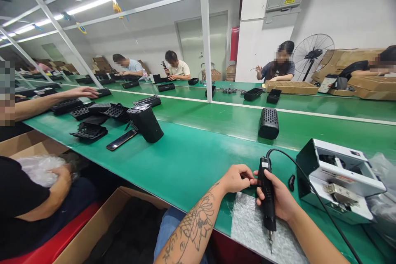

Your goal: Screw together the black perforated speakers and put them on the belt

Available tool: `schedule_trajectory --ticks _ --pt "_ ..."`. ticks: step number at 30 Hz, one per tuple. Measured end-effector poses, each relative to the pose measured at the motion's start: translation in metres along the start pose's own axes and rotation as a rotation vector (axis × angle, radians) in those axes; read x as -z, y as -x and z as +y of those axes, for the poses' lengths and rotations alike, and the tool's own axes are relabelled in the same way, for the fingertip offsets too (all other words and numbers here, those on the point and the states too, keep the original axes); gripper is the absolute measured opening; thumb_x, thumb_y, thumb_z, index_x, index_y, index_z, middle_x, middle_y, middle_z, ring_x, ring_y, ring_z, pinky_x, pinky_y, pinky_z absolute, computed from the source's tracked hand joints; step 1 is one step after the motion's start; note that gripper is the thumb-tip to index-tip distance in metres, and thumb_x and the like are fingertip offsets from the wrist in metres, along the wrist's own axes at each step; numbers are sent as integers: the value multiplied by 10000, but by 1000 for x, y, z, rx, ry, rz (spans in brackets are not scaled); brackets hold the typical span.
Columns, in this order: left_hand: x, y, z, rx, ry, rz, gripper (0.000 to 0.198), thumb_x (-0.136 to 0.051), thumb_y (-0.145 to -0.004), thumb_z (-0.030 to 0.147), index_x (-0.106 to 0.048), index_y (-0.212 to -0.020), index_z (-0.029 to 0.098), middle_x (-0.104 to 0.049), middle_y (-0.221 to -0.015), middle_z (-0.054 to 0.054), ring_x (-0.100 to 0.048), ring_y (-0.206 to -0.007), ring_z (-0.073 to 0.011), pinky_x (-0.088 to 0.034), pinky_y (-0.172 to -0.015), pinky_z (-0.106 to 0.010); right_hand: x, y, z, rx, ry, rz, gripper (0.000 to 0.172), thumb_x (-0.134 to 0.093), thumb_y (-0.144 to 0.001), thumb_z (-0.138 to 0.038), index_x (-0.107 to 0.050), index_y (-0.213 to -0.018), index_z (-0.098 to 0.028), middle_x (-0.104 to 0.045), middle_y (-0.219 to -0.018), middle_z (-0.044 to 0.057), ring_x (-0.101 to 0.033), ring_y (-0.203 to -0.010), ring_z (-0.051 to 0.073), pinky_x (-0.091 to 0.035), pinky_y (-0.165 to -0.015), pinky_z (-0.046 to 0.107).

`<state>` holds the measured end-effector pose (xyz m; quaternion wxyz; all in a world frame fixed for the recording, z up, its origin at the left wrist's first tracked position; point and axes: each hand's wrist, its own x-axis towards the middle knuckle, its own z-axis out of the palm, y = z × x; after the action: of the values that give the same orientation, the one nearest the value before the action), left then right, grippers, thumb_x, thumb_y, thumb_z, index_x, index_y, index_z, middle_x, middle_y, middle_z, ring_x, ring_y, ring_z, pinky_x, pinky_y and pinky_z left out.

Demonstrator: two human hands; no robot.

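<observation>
My right hand (280,198) is wrapped round a black electric screwdriver (267,200), held bit-down over a grey foam pad (253,225) at the near edge of the green bench (192,161). Its black cable (312,189) loops up and away to the right. My left hand (238,178), on a tattooed forearm, has its fingers curled and pinched against the side of the screwdriver body. A small black part (291,182) lies on the bench just right of my right hand.
A white and black machine (337,179) stands at the right. A black perforated casing (268,123) sits ahead. At left a co-worker's arm (46,101) reaches among several black casings, a tall black housing (147,123) and a phone (121,139). Cardboard boxes (102,222) stand below the bench. More workers sit across.
</observation>
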<state>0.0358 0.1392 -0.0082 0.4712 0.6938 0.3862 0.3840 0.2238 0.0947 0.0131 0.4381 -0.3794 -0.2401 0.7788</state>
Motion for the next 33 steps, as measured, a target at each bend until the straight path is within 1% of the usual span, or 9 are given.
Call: schedule_trajectory --ticks 4,9,14,21,27,33 --pt "0 0 -3 -9 2 -3 189 -641 -683 79 -761 -820 128 -735 -861 -33 -662 -795 -139 -531 -764 -229 -1 0 1 6 6 -3 343 -650 -955 -501 -649 -1144 -214 -739 -878 28 -551 -471 125 -594 -479 372" --pt "1 1 2 -15 2 -1 171 -650 -684 87 -760 -808 128 -737 -859 -37 -664 -799 -144 -528 -757 -228 -1 0 1 -1 5 -2 357 -666 -942 -516 -646 -1140 -220 -739 -862 23 -554 -463 127 -597 -482 372" --pt "1 2 6 -14 3 -5 180 -648 -681 85 -762 -816 122 -744 -862 -47 -666 -804 -149 -521 -738 -223 -1 1 1 -6 -3 -4 352 -655 -951 -496 -642 -1159 -213 -768 -944 46 -555 -466 124 -597 -482 372" --pt "1 1 3 -18 4 -11 153 -672 -706 118 -770 -823 123 -745 -866 -46 -661 -800 -148 -523 -743 -228 -2 1 -1 -3 -7 -3 345 -657 -949 -496 -647 -1141 -209 -751 -896 39 -551 -469 131 -592 -482 377" --pt "1 1 6 -10 9 -8 178 -645 -691 83 -766 -813 127 -743 -849 -40 -657 -787 -145 -512 -730 -226 -2 1 0 -6 -3 -5 333 -654 -952 -492 -656 -1131 -211 -764 -936 52 -553 -472 130 -588 -486 382" --pt "1 2 9 8 21 -12 215 -638 -685 82 -772 -847 130 -743 -843 -33 -658 -783 -145 -513 -726 -224 0 1 0 -12 0 3 327 -653 -953 -492 -657 -1128 -215 -746 -863 35 -559 -480 142 -588 -498 387"
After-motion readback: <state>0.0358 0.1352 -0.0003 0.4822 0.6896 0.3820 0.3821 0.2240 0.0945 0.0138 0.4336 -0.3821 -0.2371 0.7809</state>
